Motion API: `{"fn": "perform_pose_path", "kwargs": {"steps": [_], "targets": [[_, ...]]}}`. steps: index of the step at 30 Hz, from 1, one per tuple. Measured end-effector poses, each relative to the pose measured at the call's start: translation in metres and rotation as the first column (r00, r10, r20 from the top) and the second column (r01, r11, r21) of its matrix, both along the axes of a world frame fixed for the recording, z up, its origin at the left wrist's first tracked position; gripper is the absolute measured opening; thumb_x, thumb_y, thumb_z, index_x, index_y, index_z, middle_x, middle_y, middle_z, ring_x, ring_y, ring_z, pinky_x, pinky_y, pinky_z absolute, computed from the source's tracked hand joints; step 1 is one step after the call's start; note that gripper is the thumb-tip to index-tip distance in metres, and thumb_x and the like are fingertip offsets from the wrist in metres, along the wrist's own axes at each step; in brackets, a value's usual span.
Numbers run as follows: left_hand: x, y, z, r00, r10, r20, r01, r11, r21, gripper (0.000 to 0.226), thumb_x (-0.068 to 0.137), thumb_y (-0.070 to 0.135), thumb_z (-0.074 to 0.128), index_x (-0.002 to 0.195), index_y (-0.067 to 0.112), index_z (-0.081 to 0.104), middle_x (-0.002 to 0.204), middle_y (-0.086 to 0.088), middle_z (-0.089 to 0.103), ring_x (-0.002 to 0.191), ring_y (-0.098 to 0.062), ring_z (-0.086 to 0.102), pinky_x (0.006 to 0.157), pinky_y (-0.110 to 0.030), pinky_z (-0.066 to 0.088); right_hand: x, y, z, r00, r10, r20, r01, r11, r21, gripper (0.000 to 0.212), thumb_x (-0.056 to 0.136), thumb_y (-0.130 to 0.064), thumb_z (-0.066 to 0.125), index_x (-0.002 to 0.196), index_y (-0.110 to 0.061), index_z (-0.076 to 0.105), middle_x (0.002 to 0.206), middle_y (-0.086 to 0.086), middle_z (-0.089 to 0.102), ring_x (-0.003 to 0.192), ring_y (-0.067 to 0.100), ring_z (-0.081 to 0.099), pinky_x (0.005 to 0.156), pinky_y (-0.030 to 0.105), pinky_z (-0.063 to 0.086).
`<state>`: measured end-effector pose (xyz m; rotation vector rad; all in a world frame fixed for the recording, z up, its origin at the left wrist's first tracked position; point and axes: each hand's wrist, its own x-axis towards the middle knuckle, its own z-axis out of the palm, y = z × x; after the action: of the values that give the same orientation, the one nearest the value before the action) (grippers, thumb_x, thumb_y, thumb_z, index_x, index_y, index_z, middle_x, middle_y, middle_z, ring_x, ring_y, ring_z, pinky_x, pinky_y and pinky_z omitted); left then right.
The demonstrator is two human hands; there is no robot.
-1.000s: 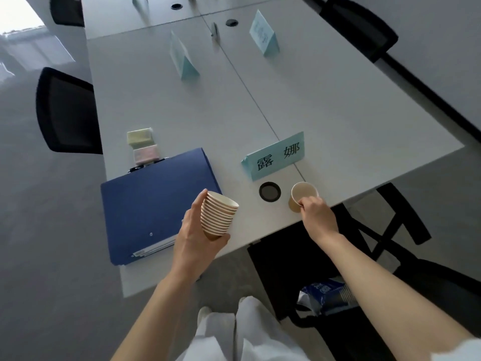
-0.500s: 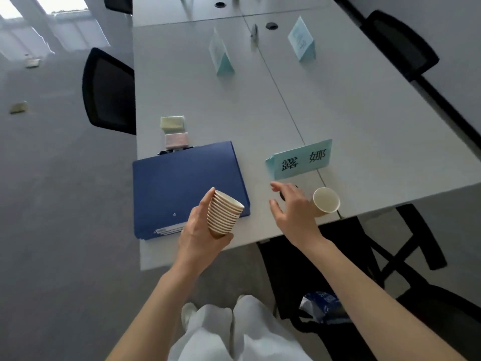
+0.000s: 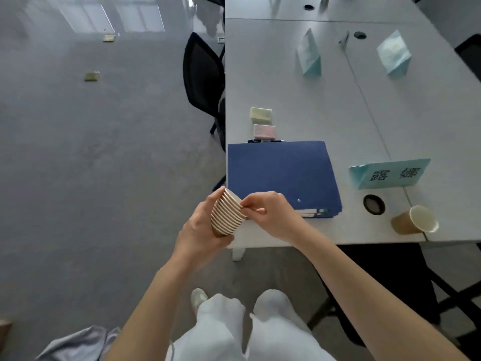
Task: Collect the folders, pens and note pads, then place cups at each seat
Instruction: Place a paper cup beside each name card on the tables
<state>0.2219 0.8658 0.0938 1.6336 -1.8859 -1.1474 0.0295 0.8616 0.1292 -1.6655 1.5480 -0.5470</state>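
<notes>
**Peeling the next cup off the stack**

Grey carpet fills the left of the head view, with the white table [image 3: 390, 100] running up the right side and a black chair [image 3: 201, 79] tucked at its left edge.

On the table lie a blue folder [image 3: 281, 175], a black pen [image 3: 263, 140] along its far edge, and two note pads beyond that, one pink [image 3: 264, 131] and one yellow [image 3: 261, 115]. These look gathered in one pile. A single paper cup [image 3: 415, 220] stands near the table's front edge, just beside the round cable port [image 3: 374, 204] and in front of the name card [image 3: 390, 173]. Two more name cards [image 3: 308, 57] stand further up, with no cups by them.

The left hand [image 3: 201, 230] is wrapped round the stack of cups [image 3: 227, 213], held tilted just off the table's near corner. The right hand [image 3: 270, 213] pinches the rim of the top cup with its fingertips. By my reading, collecting is done and cup placing is under way. Next, the top cup needs to be worked loose without dragging its neighbour along, then carried to another seat.

Compared with half a second ago, the right hand has left the placed cup and crossed to the stack, and the view has swung left.
</notes>
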Motion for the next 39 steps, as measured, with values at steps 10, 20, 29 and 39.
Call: {"fn": "perform_pose_path", "kwargs": {"steps": [10, 20, 29, 39], "targets": [[0.158, -0.036, 0.007, 0.999, -0.023, 0.045, 0.021, 0.999, 0.049, 0.090, 0.056, 0.032, 0.071, 0.132, 0.060, 0.032, 0.115, 0.017, 0.056, 0.096, -0.015, 0.060, 0.080, -0.046, 0.054, 0.152, -0.043, -0.004, 0.998, -0.008, 0.070, 0.002, 0.997, 0.078, 0.012, 0.081, -0.016, 0.073, 0.093, -0.012, 0.074, 0.087, -0.001, 0.072, 0.082, 0.011, 0.068, 0.082, 0.026, 0.056], [0.207, -0.112, 0.001, 1.000, -0.015, 0.020, 0.014, 0.999, 0.047, 0.093, 0.058, 0.027, 0.074, 0.133, 0.062, 0.030, 0.115, 0.019, 0.056, 0.097, -0.014, 0.061, 0.080, -0.046, 0.055, 0.196, -0.118, -0.009, 0.994, -0.056, 0.098, 0.052, 0.998, 0.041, 0.012, 0.085, -0.016, 0.069, 0.096, -0.012, 0.072, 0.089, -0.001, 0.072, 0.084, 0.008, 0.068, 0.082, 0.025, 0.056], [0.212, -0.236, 0.003, 1.000, -0.019, 0.010, 0.019, 0.999, 0.031, 0.096, 0.057, 0.032, 0.077, 0.135, 0.060, 0.029, 0.116, 0.016, 0.058, 0.100, -0.013, 0.061, 0.084, -0.045, 0.055, 0.187, -0.235, -0.011, 0.954, -0.231, 0.191, 0.236, 0.972, -0.003, 0.015, 0.085, -0.014, 0.069, 0.098, -0.008, 0.071, 0.090, 0.002, 0.072, 0.085, 0.010, 0.069, 0.079, 0.023, 0.056], [0.203, -0.389, 0.007, 0.998, -0.060, -0.024, 0.060, 0.998, -0.005, 0.097, 0.060, 0.019, 0.085, 0.137, 0.050, 0.033, 0.108, 0.013, 0.057, 0.095, -0.011, 0.059, 0.077, -0.029, 0.053, 0.161, -0.366, 0.005, 0.909, -0.392, 0.143, 0.404, 0.913, -0.058, 0.014, 0.085, -0.013, 0.068, 0.097, -0.007, 0.071, 0.087, 0.002, 0.073, 0.083, 0.011, 0.069, 0.080, 0.025, 0.056]]}}
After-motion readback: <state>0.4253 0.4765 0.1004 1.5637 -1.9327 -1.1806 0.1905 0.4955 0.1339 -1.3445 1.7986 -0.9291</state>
